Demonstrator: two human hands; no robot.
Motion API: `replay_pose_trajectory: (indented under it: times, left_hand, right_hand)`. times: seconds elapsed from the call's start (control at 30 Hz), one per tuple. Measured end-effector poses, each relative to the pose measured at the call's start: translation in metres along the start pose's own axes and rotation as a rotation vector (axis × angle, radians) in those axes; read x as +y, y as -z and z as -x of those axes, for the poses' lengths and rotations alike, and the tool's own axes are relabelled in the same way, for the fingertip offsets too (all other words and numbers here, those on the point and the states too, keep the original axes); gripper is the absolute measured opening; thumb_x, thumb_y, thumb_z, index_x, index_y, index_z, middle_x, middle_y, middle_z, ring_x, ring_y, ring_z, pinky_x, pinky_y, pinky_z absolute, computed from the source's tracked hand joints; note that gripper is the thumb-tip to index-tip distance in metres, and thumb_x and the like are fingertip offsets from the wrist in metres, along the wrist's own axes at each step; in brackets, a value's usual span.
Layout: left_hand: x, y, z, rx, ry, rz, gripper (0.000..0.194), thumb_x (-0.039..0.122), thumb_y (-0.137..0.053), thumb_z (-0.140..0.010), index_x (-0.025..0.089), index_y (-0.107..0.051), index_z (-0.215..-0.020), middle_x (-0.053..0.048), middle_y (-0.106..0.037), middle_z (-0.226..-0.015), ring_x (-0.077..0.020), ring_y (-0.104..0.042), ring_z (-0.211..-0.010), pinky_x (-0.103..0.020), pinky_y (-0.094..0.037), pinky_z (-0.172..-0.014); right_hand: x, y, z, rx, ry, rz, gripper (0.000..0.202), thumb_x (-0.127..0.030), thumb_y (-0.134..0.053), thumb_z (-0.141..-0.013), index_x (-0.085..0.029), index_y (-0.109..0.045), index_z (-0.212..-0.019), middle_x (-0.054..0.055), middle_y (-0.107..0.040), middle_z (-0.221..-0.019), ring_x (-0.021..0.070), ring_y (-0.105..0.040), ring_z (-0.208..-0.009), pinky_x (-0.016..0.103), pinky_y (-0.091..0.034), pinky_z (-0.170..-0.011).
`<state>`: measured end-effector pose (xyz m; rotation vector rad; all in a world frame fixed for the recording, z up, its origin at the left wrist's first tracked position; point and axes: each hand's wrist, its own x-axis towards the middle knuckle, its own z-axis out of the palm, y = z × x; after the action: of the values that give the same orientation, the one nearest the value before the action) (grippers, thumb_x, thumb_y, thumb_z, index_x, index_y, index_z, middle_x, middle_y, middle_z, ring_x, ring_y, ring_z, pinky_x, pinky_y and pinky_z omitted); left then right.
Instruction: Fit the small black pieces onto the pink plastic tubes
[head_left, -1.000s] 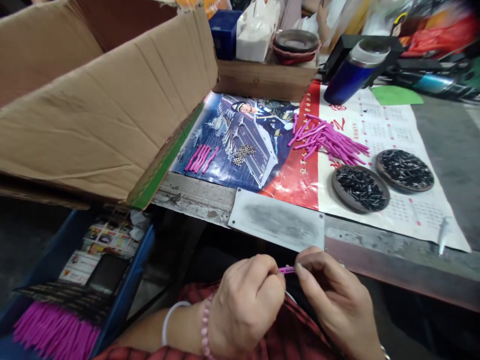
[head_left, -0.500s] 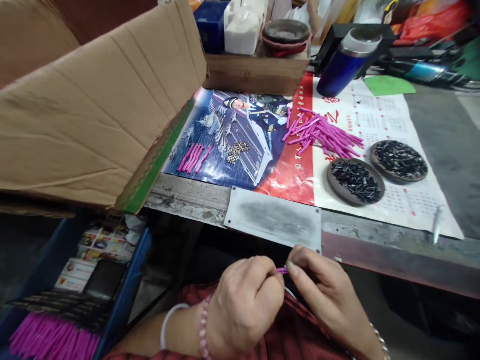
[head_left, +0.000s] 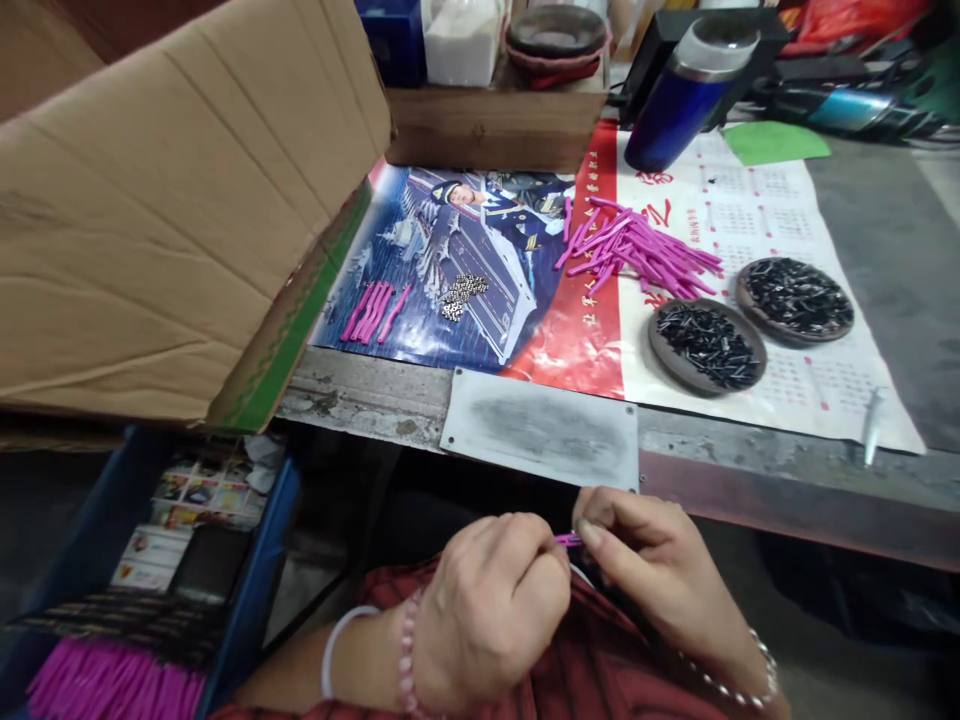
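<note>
Just in front of the table edge, my left hand is closed around a thin pink stick, whose slotted end pokes out between finger and thumb. My right hand pinches at that same end with thumb and forefinger; any small part between those fingertips is hidden. Beyond the hands, a pile of pink sticks lies on the calendar poster. Several more pink sticks are lined up at the left, beside a cluster of small shiny metal pieces.
Two round dishes, a nearer one and a farther one, hold small dark pins. A metal plate juts over the table edge. Left stand a cardboard box and an open blue drawer with pink sticks. A blue tumbler stands behind.
The view has shifted slightly, so the table items sit a little higher and further left. Both hands keep their hold at the pink stick, with little visible movement.
</note>
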<state>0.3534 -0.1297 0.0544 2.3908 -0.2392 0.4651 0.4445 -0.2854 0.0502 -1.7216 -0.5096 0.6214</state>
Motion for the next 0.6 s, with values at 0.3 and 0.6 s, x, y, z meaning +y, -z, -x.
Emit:
replay_pose_trajectory:
  times: [0.3, 0.6]
  left_hand:
    - [0.0007, -0.0041, 0.0011, 0.014, 0.061, 0.019, 0.028, 0.012, -0.044, -0.098, 0.021, -0.06, -0.077, 0.0, -0.062, -0.069, -0.0121, -0.059, -0.058, -0.022, -0.049, -0.056]
    - [0.001, -0.0012, 0.0, 0.011, 0.002, -0.007, 0.028, 0.007, -0.044, -0.098, 0.017, -0.059, -0.077, -0.002, -0.064, -0.07, -0.0129, -0.058, -0.06, -0.025, -0.047, -0.058]
  right_hand:
    - [0.0016, 0.0012, 0.0018, 0.014, -0.008, -0.026, 0.039, -0.034, -0.057, -0.094, -0.021, -0.045, -0.059, -0.002, -0.049, -0.054, 0.0111, -0.043, -0.05, 0.024, -0.035, -0.047]
    - [0.0004, 0.0031, 0.0054, 0.053, 0.065, 0.101, 0.03, -0.032, -0.056, -0.097, -0.02, -0.053, -0.07, 0.0, -0.055, -0.063, 0.0128, -0.051, -0.057, 0.024, -0.043, -0.054]
